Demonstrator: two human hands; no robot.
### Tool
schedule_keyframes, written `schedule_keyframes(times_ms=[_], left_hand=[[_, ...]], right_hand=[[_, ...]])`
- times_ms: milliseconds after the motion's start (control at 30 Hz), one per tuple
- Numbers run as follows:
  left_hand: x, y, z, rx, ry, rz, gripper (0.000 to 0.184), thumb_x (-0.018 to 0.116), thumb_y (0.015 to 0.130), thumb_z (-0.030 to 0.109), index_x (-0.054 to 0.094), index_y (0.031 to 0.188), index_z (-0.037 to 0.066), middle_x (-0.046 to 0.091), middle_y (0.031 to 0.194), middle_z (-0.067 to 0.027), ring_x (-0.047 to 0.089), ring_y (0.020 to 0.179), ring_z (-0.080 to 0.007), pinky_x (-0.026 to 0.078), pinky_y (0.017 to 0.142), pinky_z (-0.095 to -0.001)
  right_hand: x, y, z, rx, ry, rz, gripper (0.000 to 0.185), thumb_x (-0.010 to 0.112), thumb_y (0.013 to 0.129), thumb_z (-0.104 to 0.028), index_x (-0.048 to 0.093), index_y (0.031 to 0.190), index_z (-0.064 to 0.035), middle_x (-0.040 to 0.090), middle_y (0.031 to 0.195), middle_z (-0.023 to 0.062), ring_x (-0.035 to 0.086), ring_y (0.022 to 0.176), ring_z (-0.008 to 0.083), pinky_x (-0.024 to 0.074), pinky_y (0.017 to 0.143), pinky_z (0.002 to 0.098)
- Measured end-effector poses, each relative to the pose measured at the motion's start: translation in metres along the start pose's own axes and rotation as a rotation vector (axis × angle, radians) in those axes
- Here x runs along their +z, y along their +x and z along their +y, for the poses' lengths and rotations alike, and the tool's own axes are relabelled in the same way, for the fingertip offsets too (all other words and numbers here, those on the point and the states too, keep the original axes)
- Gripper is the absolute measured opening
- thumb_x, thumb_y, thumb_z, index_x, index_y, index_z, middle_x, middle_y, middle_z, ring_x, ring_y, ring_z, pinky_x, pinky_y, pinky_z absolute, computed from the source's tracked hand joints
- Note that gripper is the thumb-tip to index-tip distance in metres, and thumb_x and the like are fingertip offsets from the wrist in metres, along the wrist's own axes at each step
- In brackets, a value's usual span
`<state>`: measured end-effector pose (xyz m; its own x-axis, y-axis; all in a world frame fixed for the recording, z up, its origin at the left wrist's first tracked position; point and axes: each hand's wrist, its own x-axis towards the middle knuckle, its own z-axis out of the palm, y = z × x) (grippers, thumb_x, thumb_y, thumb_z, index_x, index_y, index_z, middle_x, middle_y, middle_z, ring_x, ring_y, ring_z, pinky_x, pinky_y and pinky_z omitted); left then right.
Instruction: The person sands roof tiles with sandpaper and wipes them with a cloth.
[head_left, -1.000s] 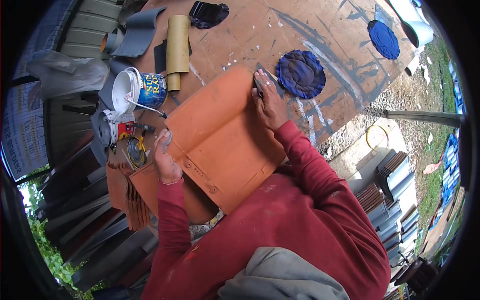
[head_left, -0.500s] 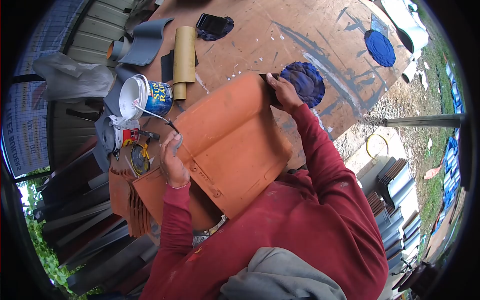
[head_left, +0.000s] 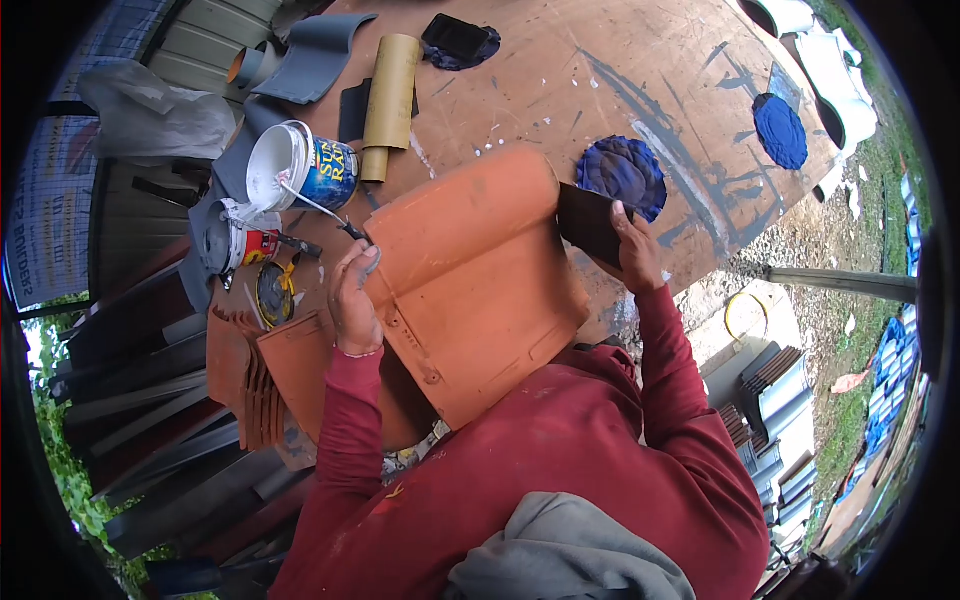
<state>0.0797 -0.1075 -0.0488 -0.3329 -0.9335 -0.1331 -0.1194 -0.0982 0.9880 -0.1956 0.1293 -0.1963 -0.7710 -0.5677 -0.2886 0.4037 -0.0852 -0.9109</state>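
An orange roof tile [head_left: 470, 290] lies tilted across the table's near edge, close to my body. My left hand [head_left: 355, 300] grips its left edge, with the fingertips near a black-handled brush resting on the paint bucket [head_left: 300, 165]. My right hand [head_left: 640, 250] holds a dark flat sheet [head_left: 590, 222] at the tile's right end, thumb on top. Just beyond the sheet is a crumpled blue cloth pad [head_left: 622, 175]. Under the tile's left side another orange tile [head_left: 295, 365] shows.
On the table [head_left: 540, 70] are a yellow-brown roll [head_left: 392, 95], a phone [head_left: 456, 38] on a dark cloth, a second blue pad [head_left: 780, 130] and a grey curved tile [head_left: 315, 60]. A smaller paint can [head_left: 240, 243] and stacked orange tiles [head_left: 240, 375] are at left.
My right hand has moved right and toward me, drawing the dark sheet out past the tile's right end. My left hand stays on the tile's left edge.
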Motion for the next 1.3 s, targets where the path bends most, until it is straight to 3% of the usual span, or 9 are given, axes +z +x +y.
schedule_keyframes(times_ms=[133,267,400,533,733,933,1000,1133,1300], left_hand=[[0.014,0.008,0.013,0.003,0.025,-0.048,0.036,0.066,0.096,0.013,0.066,0.123,-0.01,0.067,0.124,-0.0144,0.064,0.117,-0.0213,0.048,0.107,-0.0327],[0.043,0.039,0.025,0.043,0.107,-0.105,0.03,0.063,0.098,0.012,0.068,0.121,-0.006,0.07,0.124,-0.0131,0.066,0.117,-0.0216,0.048,0.107,-0.0333],[0.068,0.076,0.04,-0.173,-0.085,-0.391,0.033,0.061,0.102,0.017,0.066,0.125,-0.005,0.072,0.123,-0.0125,0.068,0.114,-0.0201,0.051,0.104,-0.0334],[0.09,0.066,0.08,-0.203,0.049,-0.686,0.04,0.059,0.104,0.019,0.06,0.135,-0.005,0.07,0.126,-0.0132,0.068,0.117,-0.0194,0.051,0.104,-0.0337],[0.126,0.057,0.071,0.095,0.095,-0.891,0.054,0.056,0.109,0.043,0.063,0.134,-0.005,0.07,0.123,-0.0089,0.065,0.114,-0.0134,0.049,0.1,-0.0272],[0.168,0.043,0.075,0.317,0.285,-0.761,0.059,0.048,0.111,0.05,0.069,0.118,-0.004,0.065,0.1,0.0006,0.055,0.089,-0.0079,0.046,0.086,-0.0244],[0.169,0.042,0.076,0.395,0.456,-0.722,0.061,0.046,0.112,0.051,0.07,0.114,-0.004,0.064,0.097,0.0014,0.052,0.086,-0.0082,0.046,0.082,-0.0245],[0.204,0.007,0.09,0.329,0.371,-0.673,0.059,0.043,0.113,0.048,0.07,0.115,-0.004,0.068,0.102,0.0005,0.057,0.094,-0.0078,0.047,0.088,-0.0253],[0.204,0.011,0.093,0.392,0.426,-0.711,0.058,0.043,0.114,0.045,0.069,0.124,-0.006,0.072,0.115,-0.0056,0.062,0.105,-0.0108,0.048,0.097,-0.0261]], right_hand=[[-0.068,0.035,-0.053,-0.119,0.124,0.205,0.052,0.049,0.112,-0.04,0.056,0.141,0.0023,0.07,0.123,0.0115,0.069,0.114,0.0215,0.054,0.1,0.0337],[-0.101,0.112,-0.061,-0.193,0.773,0.017,0.062,0.048,0.109,-0.051,0.051,0.143,0.0007,0.062,0.137,0.0167,0.065,0.123,0.0281,0.0536,0.106,0.0418],[-0.085,0.122,-0.029,-0.037,-0.274,0.124,0.076,0.065,0.098,-0.058,0.056,0.142,0.0022,0.061,0.14,0.019,0.063,0.123,0.0347,0.0491,0.106,0.0435],[-0.033,0.062,-0.007,-0.906,-1.475,0.195,0.07,0.074,0.089,-0.049,0.056,0.149,-0.0172,0.05,0.155,0.0184,0.042,0.146,0.0382,0.0312,0.122,0.0499],[-0.053,0.086,0.025,-0.791,-1.43,0.124,0.05,0.064,0.098,-0.037,0.06,0.145,-0.0207,0.052,0.155,0.0149,0.045,0.145,0.0367,0.031,0.122,0.0493],[-0.037,0.088,-0.005,-0.655,-0.814,0.436,0.026,0.067,0.095,-0.018,0.071,0.118,-0.0054,0.072,0.112,0.0153,0.067,0.109,0.0339,0.0526,0.093,0.0435],[-0.001,0.047,-0.057,-0.523,-0.199,0.338,0.022,0.067,0.095,-0.013,0.07,0.114,-0.0022,0.069,0.105,0.0174,0.066,0.101,0.0382,0.0533,0.088,0.0428],[0.08,-0.006,-0.092,-0.986,-0.3,0.205,0.023,0.068,0.09,-0.008,0.065,0.111,-0.001,0.064,0.104,0.0176,0.064,0.098,0.0392,0.051,0.088,0.0454],[0.063,-0.069,-0.066,-0.807,-0.394,-0.251,0.028,0.061,0.081,-0.001,0.063,0.11,-0.0009,0.064,0.107,0.0189,0.064,0.096,0.0366,0.0504,0.086,0.0458]])
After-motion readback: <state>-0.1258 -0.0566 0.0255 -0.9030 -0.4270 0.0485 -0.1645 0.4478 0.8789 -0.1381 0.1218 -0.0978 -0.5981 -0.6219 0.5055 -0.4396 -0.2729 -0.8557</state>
